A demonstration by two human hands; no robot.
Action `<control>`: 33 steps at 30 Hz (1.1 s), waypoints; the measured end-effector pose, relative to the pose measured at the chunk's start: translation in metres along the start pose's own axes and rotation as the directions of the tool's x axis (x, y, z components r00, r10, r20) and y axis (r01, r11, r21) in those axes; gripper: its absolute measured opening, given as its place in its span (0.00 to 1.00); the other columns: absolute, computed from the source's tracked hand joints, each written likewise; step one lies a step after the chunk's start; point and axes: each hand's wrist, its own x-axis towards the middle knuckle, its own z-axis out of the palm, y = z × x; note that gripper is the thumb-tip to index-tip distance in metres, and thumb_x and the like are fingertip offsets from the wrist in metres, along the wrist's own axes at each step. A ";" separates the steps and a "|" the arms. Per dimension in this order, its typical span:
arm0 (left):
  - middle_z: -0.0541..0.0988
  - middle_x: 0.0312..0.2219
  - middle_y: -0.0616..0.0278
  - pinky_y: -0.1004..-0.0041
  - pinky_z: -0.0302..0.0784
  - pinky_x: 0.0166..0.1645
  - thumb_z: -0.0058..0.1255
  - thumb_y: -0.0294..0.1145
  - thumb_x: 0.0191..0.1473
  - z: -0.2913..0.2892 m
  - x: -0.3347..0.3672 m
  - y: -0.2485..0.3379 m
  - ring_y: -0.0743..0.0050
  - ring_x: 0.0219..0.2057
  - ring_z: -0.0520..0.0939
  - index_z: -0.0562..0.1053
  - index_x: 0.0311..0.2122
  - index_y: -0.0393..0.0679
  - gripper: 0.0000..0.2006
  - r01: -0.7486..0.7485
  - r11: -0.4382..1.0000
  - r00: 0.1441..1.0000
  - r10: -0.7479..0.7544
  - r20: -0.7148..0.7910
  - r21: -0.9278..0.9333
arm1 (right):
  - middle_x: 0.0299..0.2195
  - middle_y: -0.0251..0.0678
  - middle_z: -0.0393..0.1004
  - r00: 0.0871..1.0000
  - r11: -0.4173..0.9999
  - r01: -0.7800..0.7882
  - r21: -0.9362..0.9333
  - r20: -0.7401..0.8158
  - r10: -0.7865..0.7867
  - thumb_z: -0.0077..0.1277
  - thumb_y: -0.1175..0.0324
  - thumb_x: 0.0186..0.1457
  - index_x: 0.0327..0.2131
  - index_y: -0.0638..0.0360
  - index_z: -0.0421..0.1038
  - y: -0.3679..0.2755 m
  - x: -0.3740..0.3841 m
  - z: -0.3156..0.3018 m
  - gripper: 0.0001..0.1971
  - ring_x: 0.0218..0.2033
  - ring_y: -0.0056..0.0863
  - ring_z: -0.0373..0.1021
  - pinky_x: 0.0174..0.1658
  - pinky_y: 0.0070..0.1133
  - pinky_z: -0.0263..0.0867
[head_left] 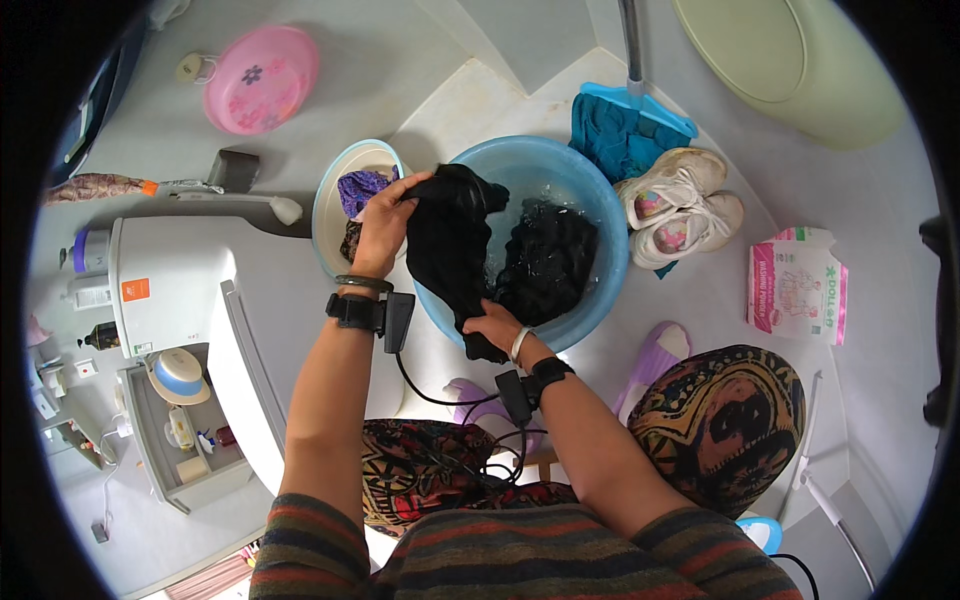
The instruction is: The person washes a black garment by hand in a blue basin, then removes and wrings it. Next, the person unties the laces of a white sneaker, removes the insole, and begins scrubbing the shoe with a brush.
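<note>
A black garment is stretched between my two hands over the left side of a blue basin. My left hand is closed on its upper left edge. Lower down, my right hand grips the cloth near the basin's front rim. More black cloth lies soaked in the water, with some bubbles around it. What kind of garment I hold cannot be made out.
Left of the basin stands a smaller pale tub with purple cloth in it. White shoes and a teal mop sit at the right. Beyond them is a pink-and-white washing powder box. A white washbasin is at the left.
</note>
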 end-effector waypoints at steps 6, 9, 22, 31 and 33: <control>0.75 0.47 0.59 0.71 0.70 0.53 0.44 0.22 0.57 0.021 0.000 -0.005 0.71 0.49 0.75 0.67 0.54 0.39 0.18 0.133 0.936 0.978 -0.177 -0.110 -0.325 | 0.56 0.55 0.60 1.000 0.999 -0.029 -0.025 -0.012 0.029 0.55 0.61 0.37 0.61 0.78 0.46 -0.019 -0.012 -0.001 0.48 0.56 0.40 0.59 0.57 0.23 0.55; 0.75 0.46 0.58 0.75 0.69 0.48 0.51 0.35 0.57 0.025 -0.024 -0.032 0.73 0.46 0.74 0.58 0.61 0.39 0.29 0.331 0.944 0.941 -0.328 -0.085 0.020 | 0.50 0.55 0.64 0.998 0.999 -0.036 0.038 -0.047 0.037 0.54 0.60 0.37 0.56 0.77 0.51 -0.028 -0.026 0.001 0.44 0.51 0.40 0.62 0.53 0.25 0.59; 0.73 0.25 0.69 0.73 0.76 0.37 0.52 0.41 0.56 0.029 -0.103 -0.030 0.80 0.24 0.74 0.68 0.37 0.44 0.12 0.358 0.701 0.919 -0.381 0.100 -0.616 | 0.45 0.36 0.73 0.913 0.806 -0.033 0.592 0.346 -0.216 0.50 0.73 0.52 0.50 0.63 0.69 -0.032 -0.028 -0.007 0.19 0.48 0.25 0.68 0.56 0.22 0.59; 0.69 0.32 0.65 0.78 0.68 0.30 0.45 0.36 0.61 -0.019 -0.128 0.091 0.86 0.19 0.64 0.64 0.44 0.40 0.12 0.120 0.773 0.970 -0.225 -0.092 -0.622 | 0.54 0.44 0.61 0.225 0.989 -0.074 -0.130 -0.968 -0.110 0.54 0.75 0.46 0.54 0.54 0.61 -0.014 -0.021 -0.055 0.29 0.57 0.46 0.57 0.60 0.37 0.54; 0.69 0.33 0.65 0.79 0.66 0.30 0.44 0.36 0.61 -0.025 -0.132 0.113 0.86 0.19 0.63 0.64 0.45 0.39 0.13 0.082 0.795 0.974 -0.192 -0.122 -0.602 | 0.56 0.47 0.59 0.164 0.989 -0.036 -0.144 -0.977 -0.137 0.55 0.76 0.46 0.56 0.55 0.58 -0.018 -0.022 -0.054 0.32 0.59 0.46 0.54 0.62 0.36 0.52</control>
